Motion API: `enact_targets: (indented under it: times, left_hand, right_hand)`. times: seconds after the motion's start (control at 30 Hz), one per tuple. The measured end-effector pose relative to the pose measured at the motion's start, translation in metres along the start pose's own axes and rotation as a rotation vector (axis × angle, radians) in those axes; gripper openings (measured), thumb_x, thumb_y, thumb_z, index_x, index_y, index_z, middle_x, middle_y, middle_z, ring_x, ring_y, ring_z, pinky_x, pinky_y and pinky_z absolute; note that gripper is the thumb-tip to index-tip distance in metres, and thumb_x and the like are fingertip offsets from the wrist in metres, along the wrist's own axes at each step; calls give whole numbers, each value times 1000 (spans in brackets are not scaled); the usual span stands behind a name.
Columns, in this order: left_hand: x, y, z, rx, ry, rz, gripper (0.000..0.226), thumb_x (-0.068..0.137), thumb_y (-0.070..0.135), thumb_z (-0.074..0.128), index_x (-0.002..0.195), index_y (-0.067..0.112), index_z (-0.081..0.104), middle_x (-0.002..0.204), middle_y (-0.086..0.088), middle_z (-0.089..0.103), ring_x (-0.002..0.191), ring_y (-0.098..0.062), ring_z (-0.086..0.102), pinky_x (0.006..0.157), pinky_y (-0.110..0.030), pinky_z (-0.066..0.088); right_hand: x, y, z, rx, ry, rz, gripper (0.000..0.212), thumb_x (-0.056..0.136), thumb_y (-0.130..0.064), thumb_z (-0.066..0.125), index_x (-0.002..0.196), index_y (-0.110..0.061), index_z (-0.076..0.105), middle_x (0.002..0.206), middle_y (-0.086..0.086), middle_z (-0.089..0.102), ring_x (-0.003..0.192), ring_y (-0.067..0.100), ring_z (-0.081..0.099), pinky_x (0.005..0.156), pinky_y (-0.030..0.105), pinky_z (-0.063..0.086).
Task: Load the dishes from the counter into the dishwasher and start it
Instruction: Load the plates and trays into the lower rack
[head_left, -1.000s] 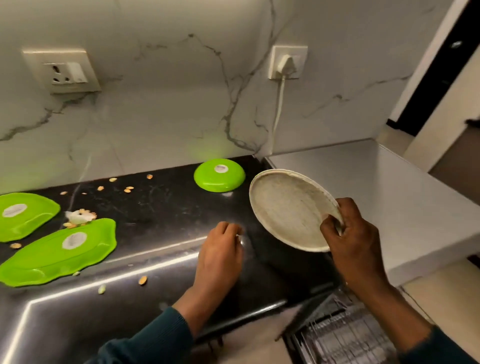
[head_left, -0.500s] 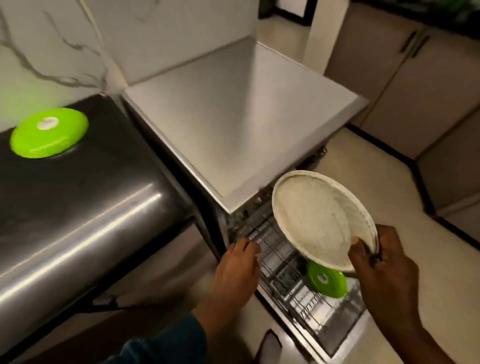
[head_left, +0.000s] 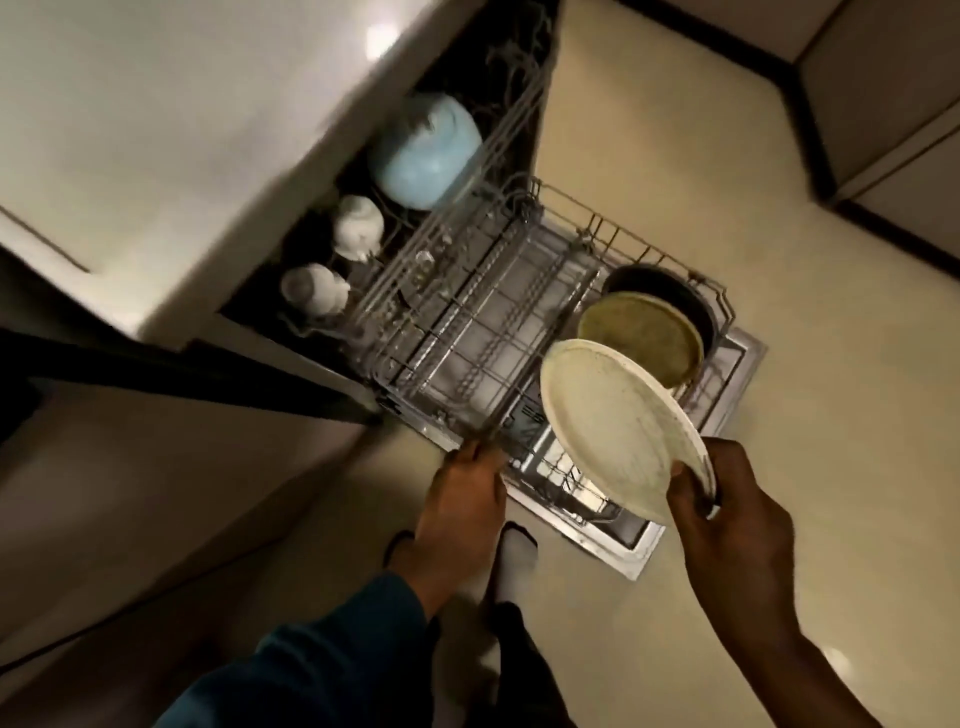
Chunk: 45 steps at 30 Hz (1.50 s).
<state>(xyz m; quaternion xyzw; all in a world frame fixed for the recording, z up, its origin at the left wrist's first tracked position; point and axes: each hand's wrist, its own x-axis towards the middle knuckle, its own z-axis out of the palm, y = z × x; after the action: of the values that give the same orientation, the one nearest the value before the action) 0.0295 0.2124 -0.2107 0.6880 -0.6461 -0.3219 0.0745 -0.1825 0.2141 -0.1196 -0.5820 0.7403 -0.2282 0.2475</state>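
My right hand (head_left: 727, 499) grips a round white plate (head_left: 613, 426) by its near rim, tilted over the front right of the pulled-out lower rack (head_left: 467, 332) of the open dishwasher. My left hand (head_left: 467, 493) holds the rack's front wire edge. At the rack's far right stand a tan plate (head_left: 644, 338) and a dark pan (head_left: 670, 296) behind it. In the upper rack, partly under the dishwasher top, sit a light blue bowl (head_left: 426, 150) and two white cups (head_left: 358, 226) (head_left: 314, 288).
The white dishwasher top (head_left: 182, 130) fills the upper left. The open dishwasher door (head_left: 639, 540) lies flat over the beige floor. My foot in a white sock (head_left: 511, 566) stands just before the door. Dark cabinet bases run along the upper right.
The view swung from the counter down to the open dishwasher. My right hand carried the white plate down over the lower rack. My left hand left the counter and took the rack's front edge.
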Motion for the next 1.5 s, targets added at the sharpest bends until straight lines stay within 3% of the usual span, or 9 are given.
enact_targets:
  times: [0.4, 0.57, 0.73, 0.97, 1.07, 1.17, 1.33, 1.43, 1.5]
  left_hand:
    - [58, -49, 161, 173, -229, 111, 41, 93, 16, 48, 134, 16, 49, 133, -4, 53, 124, -24, 46, 103, -33, 38]
    - [61, -75, 199, 284, -245, 187, 38, 66, 3, 76, 103, 6, 69, 102, -12, 70, 99, -30, 65, 88, -37, 53]
    - [59, -83, 212, 291, -171, 256, 33, 67, -4, 68, 99, 4, 71, 105, -12, 70, 103, -29, 65, 93, -36, 52]
    - [54, -83, 224, 291, -178, 206, 45, 64, -3, 74, 109, 1, 68, 114, -16, 67, 113, -32, 60, 95, -41, 51]
    - [51, -80, 223, 246, -161, 183, 43, 85, 8, 63, 127, 7, 58, 129, -9, 58, 122, -25, 52, 101, -28, 43]
    - [50, -78, 225, 146, -75, 93, 36, 99, 27, 38, 133, 25, 49, 127, 6, 53, 112, -6, 47, 86, -6, 34]
    - [52, -96, 232, 137, -119, 149, 45, 86, 12, 60, 130, 6, 55, 133, -11, 56, 126, -27, 49, 101, -39, 46]
    - [47, -96, 235, 34, -164, 145, 49, 95, 32, 32, 140, 15, 44, 142, -1, 47, 130, -7, 42, 107, -12, 27]
    - [45, -93, 234, 25, -67, 103, 37, 96, 38, 35, 129, 28, 50, 125, 10, 56, 105, 18, 47, 83, 6, 29]
  right_hand:
    - [28, 126, 112, -149, -74, -90, 23, 94, -19, 51, 115, -28, 51, 66, -8, 44, 58, 28, 54, 53, 31, 43]
    - [29, 156, 150, -201, -128, -142, 22, 93, -20, 51, 114, -25, 52, 67, 2, 59, 59, 30, 56, 51, 32, 45]
    - [31, 170, 177, -354, -149, -203, 29, 81, -2, 67, 106, -15, 61, 69, 7, 61, 58, 33, 56, 54, 24, 29]
    - [36, 177, 170, -400, -297, -268, 36, 73, -5, 70, 96, -22, 48, 64, 3, 56, 51, 31, 53, 47, 24, 30]
    - [18, 172, 177, -502, -403, -380, 52, 58, -6, 77, 103, -22, 57, 76, 5, 66, 52, 29, 61, 43, 26, 41]
    - [7, 168, 199, -628, -431, -387, 61, 55, -1, 77, 112, -16, 60, 86, 10, 67, 54, 31, 62, 43, 29, 45]
    - [19, 172, 228, -684, -416, -289, 57, 53, -2, 80, 107, -11, 64, 70, 9, 63, 44, 29, 58, 40, 27, 41]
    - [15, 180, 230, -658, -467, -296, 62, 51, -7, 83, 109, -9, 62, 80, 12, 67, 54, 32, 62, 45, 30, 46]
    - [7, 189, 226, -623, -543, -289, 73, 53, -16, 88, 118, -7, 55, 101, 15, 68, 74, 36, 66, 58, 37, 53]
